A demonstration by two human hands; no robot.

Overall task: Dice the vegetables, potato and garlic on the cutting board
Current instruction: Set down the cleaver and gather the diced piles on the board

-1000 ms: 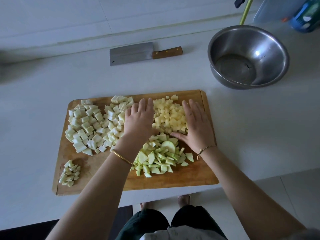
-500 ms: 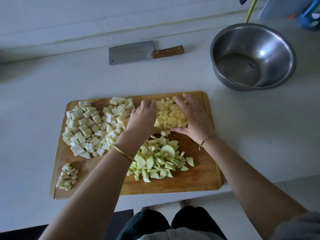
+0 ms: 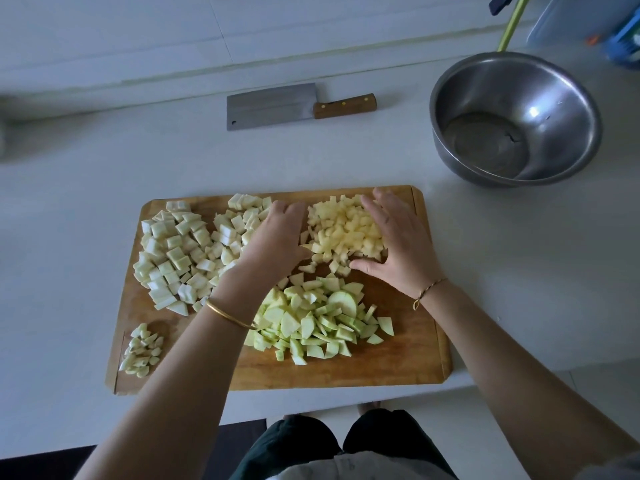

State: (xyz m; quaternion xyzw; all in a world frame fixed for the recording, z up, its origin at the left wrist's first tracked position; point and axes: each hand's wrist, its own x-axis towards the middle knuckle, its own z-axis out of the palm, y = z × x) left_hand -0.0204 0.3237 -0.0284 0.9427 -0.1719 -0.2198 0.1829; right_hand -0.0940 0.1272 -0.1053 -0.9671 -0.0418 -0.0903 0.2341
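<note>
Two bare hands are cupping a pile of small yellowish potato cubes (image 3: 346, 233) from either side. The left hand (image 3: 277, 237) is pressing its edge against the left of the pile, and the right hand (image 3: 398, 244) is lying along the right, thumb stretched under the near edge. Fingers on both hands are extended rather than clenched, and neither hand is grasping anything. A gold bangle (image 3: 228, 315) is sitting on the left wrist and a thin chain bracelet (image 3: 429, 291) on the right.

The potato pile is lying at the far right of a wooden cutting board (image 3: 398, 358). Just nearer than it, pale green vegetable slices (image 3: 311, 320) are heaped in the middle of the board. To the left, bigger whitish vegetable cubes (image 3: 187, 251) are spreading across the far left half. A small heap of chopped garlic (image 3: 142, 355) is sitting in the near left corner.

The board is resting on a white counter (image 3: 69, 202). Beyond it, a cleaver (image 3: 277, 105) with a wooden handle is lying flat, untouched. A steel bowl (image 3: 450, 140) is standing at the far right.
</note>
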